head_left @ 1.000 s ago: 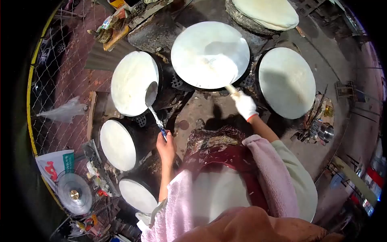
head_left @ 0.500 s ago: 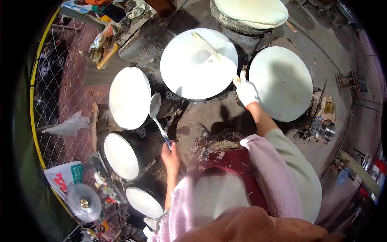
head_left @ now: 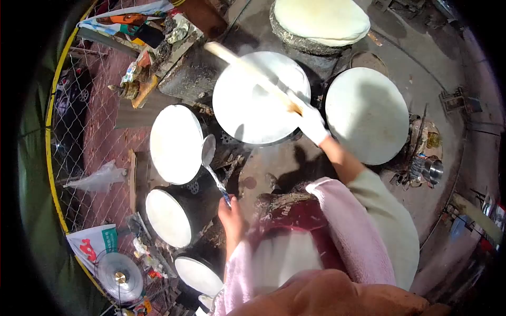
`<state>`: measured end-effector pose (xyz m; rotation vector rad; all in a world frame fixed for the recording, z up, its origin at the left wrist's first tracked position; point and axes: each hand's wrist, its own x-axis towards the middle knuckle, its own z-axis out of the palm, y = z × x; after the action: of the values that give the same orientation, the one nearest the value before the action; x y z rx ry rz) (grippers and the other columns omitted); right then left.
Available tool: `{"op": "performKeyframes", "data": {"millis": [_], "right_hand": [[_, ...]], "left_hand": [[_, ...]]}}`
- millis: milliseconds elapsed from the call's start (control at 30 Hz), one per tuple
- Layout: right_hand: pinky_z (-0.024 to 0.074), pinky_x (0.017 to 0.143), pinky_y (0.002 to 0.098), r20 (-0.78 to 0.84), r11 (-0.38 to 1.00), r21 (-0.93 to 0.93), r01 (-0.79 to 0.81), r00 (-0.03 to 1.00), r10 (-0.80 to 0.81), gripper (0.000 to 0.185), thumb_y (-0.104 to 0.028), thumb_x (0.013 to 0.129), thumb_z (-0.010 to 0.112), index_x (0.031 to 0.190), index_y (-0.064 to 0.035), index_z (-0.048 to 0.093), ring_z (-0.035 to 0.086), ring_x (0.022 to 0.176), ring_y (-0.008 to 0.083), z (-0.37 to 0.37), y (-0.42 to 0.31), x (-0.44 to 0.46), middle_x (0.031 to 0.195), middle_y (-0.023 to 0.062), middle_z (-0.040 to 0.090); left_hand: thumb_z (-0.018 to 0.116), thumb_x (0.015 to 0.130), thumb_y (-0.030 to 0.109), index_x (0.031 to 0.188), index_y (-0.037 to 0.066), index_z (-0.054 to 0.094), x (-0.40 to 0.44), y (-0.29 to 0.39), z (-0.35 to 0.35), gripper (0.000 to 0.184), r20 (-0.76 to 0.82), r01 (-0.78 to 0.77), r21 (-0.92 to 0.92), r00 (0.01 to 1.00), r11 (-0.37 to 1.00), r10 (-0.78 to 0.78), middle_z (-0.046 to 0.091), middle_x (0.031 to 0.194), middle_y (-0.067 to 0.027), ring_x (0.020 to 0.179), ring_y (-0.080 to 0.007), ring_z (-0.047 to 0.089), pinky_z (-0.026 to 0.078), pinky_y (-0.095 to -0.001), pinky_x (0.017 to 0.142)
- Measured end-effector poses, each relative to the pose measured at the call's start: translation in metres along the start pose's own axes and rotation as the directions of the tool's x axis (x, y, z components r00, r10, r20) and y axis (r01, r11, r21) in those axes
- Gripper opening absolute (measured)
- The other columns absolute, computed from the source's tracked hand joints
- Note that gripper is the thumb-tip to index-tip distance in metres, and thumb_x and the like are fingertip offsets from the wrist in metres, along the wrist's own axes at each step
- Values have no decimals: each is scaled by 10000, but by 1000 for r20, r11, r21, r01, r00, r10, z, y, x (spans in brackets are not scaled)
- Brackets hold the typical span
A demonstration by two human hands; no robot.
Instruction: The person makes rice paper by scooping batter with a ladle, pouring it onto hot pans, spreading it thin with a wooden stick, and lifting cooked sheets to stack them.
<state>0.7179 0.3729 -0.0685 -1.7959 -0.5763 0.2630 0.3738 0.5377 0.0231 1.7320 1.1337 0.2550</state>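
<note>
My bare left hand (head_left: 231,217) is closed around the blue-patterned handle of a ladle (head_left: 209,149). The ladle's bowl hangs beside the right edge of a round white griddle (head_left: 176,143). In a white glove, my right hand (head_left: 312,124) grips a long, flat wooden scraper (head_left: 252,72). The scraper slants up and left across the large middle griddle (head_left: 247,124), its far end reaching past the rim. That griddle's surface is white, with a greyish patch partly under the scraper. Whether the scraper touches the surface I cannot tell.
Another round white-topped griddle (head_left: 363,118) stands at right. Smaller ones (head_left: 168,217) (head_left: 197,275) line the left. Pale flatbreads (head_left: 322,21) lie stacked at the top. A wire fence (head_left: 95,126), a fan (head_left: 120,277) and a metal pot (head_left: 434,171) surround the space.
My right hand has moved left and down over the middle griddle, and the scraper now extends further up-left beyond its rim. The ladle stays by the left griddle; the view has shifted slightly.
</note>
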Motion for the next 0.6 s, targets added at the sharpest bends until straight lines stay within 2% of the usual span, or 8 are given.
{"op": "performKeyframes", "data": {"millis": [33, 100, 133, 167, 267, 367, 500, 600], "right_hand": [[449, 947, 284, -126, 926, 370, -81, 983, 137, 435, -112, 890, 635, 1288, 18, 518, 605, 1023, 144, 7, 16, -26, 1188, 88, 636], [502, 798, 236, -366, 979, 136, -152, 911, 192, 398, -153, 918, 624, 1281, -11, 541, 628, 887, 113, -2, 35, -77, 1019, 81, 677], [438, 489, 195, -40, 639, 578, -507, 765, 643, 343, -194, 916, 639, 1234, -70, 596, 560, 572, 51, -9, 34, -100, 766, 0, 635], [260, 343, 195, 79, 510, 599, -617, 679, 729, 325, -234, 903, 662, 1205, -121, 620, 386, 386, 9, -8, 19, -114, 625, -70, 526], [282, 347, 206, 271, 471, 538, -699, 673, 688, 303, -239, 874, 699, 1145, -119, 637, 388, 385, 21, -16, -12, -119, 620, -68, 520], [269, 345, 206, 16, 585, 587, -560, 731, 682, 242, -242, 889, 674, 1102, -134, 638, 361, 393, 19, -32, 2, -100, 599, -85, 474], [249, 331, 219, 356, 409, 506, -759, 616, 703, 196, -281, 909, 637, 1066, -165, 638, 346, 378, 31, -45, -10, -97, 588, -76, 472], [254, 344, 208, 346, 535, 389, -750, 657, 670, 291, -254, 888, 669, 1148, -129, 633, 353, 386, 36, -38, -15, -95, 602, -61, 502]], "left_hand": [[518, 977, 151, 988, 29, 499, 6, -7, 0, 123, 15, -64, 0, 998, 998, 64, 436, 581, 25, 387, -64, 373, 284, -227, 348], [520, 976, 147, 987, 26, 505, 12, -1, 3, 122, 31, -102, -4, 994, 995, 102, 438, 580, 29, 386, -64, 374, 285, -227, 350], [519, 976, 147, 984, 27, 506, 16, -2, 5, 121, 46, -132, 15, 990, 991, 131, 437, 580, 31, 387, -63, 374, 285, -227, 350], [519, 976, 147, 982, 28, 507, 21, -4, 9, 119, 60, -163, 30, 985, 986, 161, 436, 581, 32, 388, -62, 374, 285, -227, 351], [517, 975, 137, 979, 23, 503, 15, 29, 24, 114, 124, -9, -72, 992, 997, 18, 441, 584, 29, 385, -65, 377, 286, -230, 351], [517, 976, 136, 979, 22, 502, 11, 24, 30, 115, 129, -50, -76, 990, 996, 60, 446, 586, 26, 386, -65, 383, 289, -230, 350], [559, 945, 151, 934, 18, 571, 5, 26, 32, 134, 110, -6, -86, 994, 996, 15, 481, 599, 31, 489, -44, 419, 330, -229, 442], [529, 967, 147, 960, 21, 521, 18, 4, 33, 126, 136, -73, -77, 987, 994, 83, 456, 601, 21, 422, -63, 394, 308, -231, 380]]}}
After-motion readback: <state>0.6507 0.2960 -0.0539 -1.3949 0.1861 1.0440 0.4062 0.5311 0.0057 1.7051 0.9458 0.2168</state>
